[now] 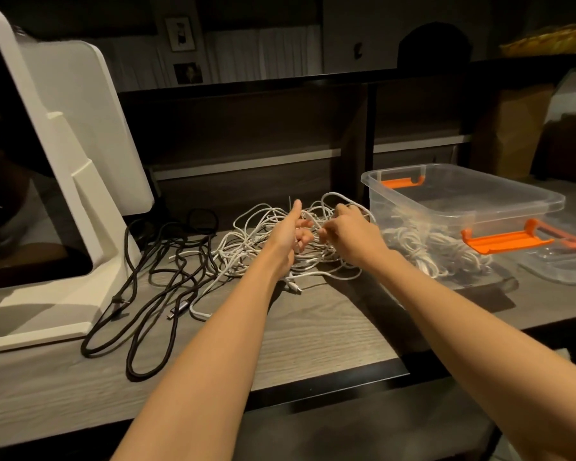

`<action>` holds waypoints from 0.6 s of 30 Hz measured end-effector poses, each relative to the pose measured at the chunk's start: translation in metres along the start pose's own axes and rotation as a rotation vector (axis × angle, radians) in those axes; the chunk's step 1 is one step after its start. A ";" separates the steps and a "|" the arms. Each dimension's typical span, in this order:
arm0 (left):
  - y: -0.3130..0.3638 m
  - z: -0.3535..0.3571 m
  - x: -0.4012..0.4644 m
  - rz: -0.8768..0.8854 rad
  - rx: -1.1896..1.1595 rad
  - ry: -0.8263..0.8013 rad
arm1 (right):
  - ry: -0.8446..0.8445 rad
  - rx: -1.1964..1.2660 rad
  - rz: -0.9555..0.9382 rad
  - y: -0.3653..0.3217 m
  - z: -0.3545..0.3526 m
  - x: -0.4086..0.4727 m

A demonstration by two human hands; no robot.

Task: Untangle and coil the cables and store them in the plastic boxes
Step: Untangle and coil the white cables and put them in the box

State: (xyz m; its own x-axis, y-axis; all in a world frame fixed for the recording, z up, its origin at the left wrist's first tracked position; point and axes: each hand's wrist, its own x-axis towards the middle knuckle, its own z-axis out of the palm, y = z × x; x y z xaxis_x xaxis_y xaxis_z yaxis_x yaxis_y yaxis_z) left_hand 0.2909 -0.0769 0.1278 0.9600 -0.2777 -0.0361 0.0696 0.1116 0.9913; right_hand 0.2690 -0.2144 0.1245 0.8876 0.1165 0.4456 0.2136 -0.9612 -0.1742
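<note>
A tangled heap of white cables [246, 241] lies on the wooden desk, just left of a clear plastic box [459, 201] with orange latches. Coiled white cables [423, 247] show through the box wall. My left hand [288, 232] reaches into the heap with the thumb raised and the fingers curled among the strands. My right hand [350, 231] is beside it, fingers curled over the heap and pinching a white strand. Loose black cables [167, 281] sprawl to the left of the white heap.
A large white machine [64, 168] with a dark window stands on the left of the desk. A clear lid [559, 264] lies to the right of the box. A dark shelf unit rises behind the desk. The desk's front edge [280, 387] is near me.
</note>
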 end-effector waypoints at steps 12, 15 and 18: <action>-0.006 -0.009 -0.004 0.050 -0.234 -0.072 | 0.228 0.185 -0.016 0.000 0.030 -0.005; -0.005 -0.007 -0.006 0.042 -0.321 -0.053 | 0.112 0.146 -0.018 0.004 0.033 -0.006; -0.001 -0.005 -0.007 0.029 -0.462 -0.050 | 0.177 0.078 -0.022 0.006 0.034 -0.003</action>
State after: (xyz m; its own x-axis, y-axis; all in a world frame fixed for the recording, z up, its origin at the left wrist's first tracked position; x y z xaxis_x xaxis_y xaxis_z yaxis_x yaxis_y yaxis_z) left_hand 0.2856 -0.0700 0.1263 0.9499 -0.3125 0.0084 0.1670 0.5299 0.8314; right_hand 0.2810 -0.2116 0.0921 0.7983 0.0846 0.5963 0.2690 -0.9360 -0.2272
